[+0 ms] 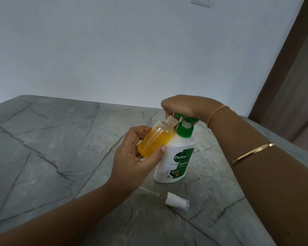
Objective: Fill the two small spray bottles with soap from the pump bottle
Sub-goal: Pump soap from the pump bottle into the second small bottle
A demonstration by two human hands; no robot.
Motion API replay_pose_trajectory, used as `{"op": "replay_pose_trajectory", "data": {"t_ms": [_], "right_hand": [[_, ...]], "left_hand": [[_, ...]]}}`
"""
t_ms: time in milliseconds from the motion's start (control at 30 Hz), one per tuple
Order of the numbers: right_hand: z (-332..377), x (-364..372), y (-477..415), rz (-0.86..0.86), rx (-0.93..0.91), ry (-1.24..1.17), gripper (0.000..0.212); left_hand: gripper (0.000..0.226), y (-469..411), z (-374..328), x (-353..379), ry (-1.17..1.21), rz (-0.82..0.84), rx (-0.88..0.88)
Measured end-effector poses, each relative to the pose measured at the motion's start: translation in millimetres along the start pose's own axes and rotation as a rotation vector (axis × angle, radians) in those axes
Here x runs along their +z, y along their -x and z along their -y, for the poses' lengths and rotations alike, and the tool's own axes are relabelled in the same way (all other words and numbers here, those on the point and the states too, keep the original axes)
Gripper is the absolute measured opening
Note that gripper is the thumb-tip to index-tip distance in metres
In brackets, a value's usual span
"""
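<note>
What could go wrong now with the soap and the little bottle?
1. The small bottle, held tilted in the left hand, looks nearly full of yellow soap. Another press by the right hand on the pump head might spill soap onto the table.
2. Its neck is narrow, so soap could miss it and run down the pump bottle.
3. The spray cap lies loose between the arms and could get knocked.
</note>
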State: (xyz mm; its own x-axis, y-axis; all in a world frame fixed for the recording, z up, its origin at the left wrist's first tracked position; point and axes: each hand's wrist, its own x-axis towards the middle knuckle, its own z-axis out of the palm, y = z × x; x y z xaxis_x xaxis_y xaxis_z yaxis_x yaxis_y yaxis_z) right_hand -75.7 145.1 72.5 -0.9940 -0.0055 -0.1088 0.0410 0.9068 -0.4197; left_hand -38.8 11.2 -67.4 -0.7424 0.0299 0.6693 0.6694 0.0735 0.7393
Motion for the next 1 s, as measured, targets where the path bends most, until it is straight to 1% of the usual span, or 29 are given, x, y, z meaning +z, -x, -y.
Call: {"op": "replay_pose_trajectory", "data": {"t_ms": [67,133,500,633,833,900,1000], "right_hand": [[0,-4,-1,0.029,0.027,0.040,0.033],[0,-5,-2,0.045,0.041,0.067,0.034],[-3,6,-8,0.016,0.007,0.004,0.019],[1,3,-3,0.002,-0.031,0.037,0.028],[0,-4,-3,0.021,0.029,0.093,0.040],[-1,-3,-4,0.021,0.031,0.082,0.037],[0,2,-5,0.016,0.023,0.045,0.026]], "left_hand": [[0.039,0,1,0,-0.013,-0.004,0.009],[0.039,-1,1,0,-0.024,-0.006,0.016],[0.042,-1,1,-1,-0.006,-0.014,-0.024],[0.038,0,0,0,0.027,-0.008,-0.003],[0.039,-1,2,-1,0.022,-0.005,-0.002],[0.037,-1,1,-1,0.023,-0.010,0.006],[0.037,-2,1,-1,0.024,-0.014,0.004]]}}
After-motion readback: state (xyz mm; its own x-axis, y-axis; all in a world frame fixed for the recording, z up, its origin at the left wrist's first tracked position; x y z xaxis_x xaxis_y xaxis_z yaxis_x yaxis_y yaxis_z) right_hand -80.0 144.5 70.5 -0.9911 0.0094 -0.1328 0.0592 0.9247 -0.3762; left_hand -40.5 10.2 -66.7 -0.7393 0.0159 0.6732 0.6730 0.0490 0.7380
